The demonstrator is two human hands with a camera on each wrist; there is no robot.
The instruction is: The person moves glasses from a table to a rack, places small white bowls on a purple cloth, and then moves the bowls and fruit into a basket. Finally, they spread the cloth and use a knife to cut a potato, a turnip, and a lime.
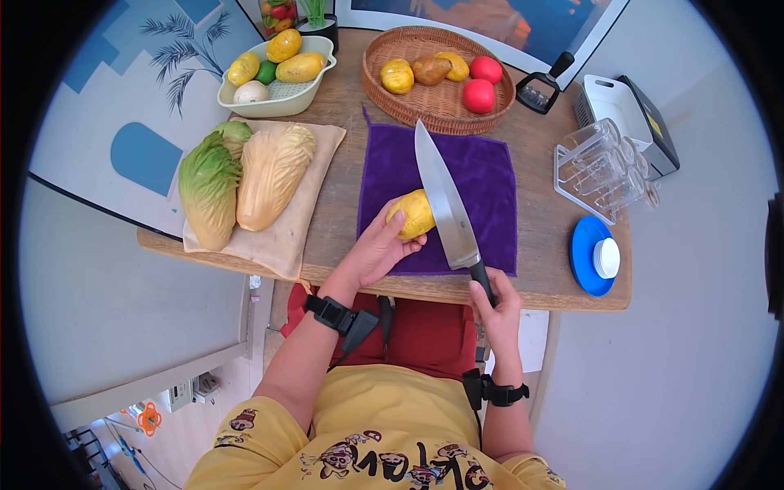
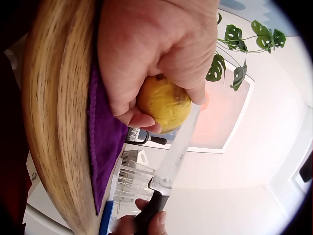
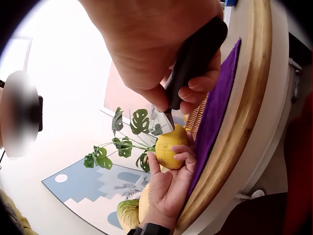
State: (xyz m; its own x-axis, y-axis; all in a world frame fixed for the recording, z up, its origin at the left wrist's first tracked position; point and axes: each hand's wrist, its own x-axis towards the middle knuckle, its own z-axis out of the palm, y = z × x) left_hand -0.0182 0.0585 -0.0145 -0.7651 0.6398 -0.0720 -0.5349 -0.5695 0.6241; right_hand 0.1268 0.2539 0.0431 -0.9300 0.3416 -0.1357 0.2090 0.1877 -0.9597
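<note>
My left hand point(image 1: 377, 249) grips a rounded yellow fruit point(image 1: 412, 216) between thumb and fingers, above the purple cloth point(image 1: 490, 204). Its skin looks wrinkled, with brownish marks in the left wrist view. In my right hand point(image 1: 501, 309) is a large kitchen knife point(image 1: 445, 194), held by its black handle point(image 3: 188, 63). The broad blade points away from me and up. Seen from the head, the blade overlaps the fruit's right side; in the left wrist view the blade point(image 2: 178, 147) lies right beside the fruit point(image 2: 166, 103).
Napa cabbages point(image 1: 273, 180) lie on a beige cloth point(image 1: 314, 192) at left. Behind stand a pale green basket point(image 1: 298, 102) of fruit and a wicker tray point(image 1: 425, 114) of fruit. At right are a glass rack point(image 1: 584, 192), a blue plate point(image 1: 581, 261) and a black-handled tool point(image 1: 562, 65).
</note>
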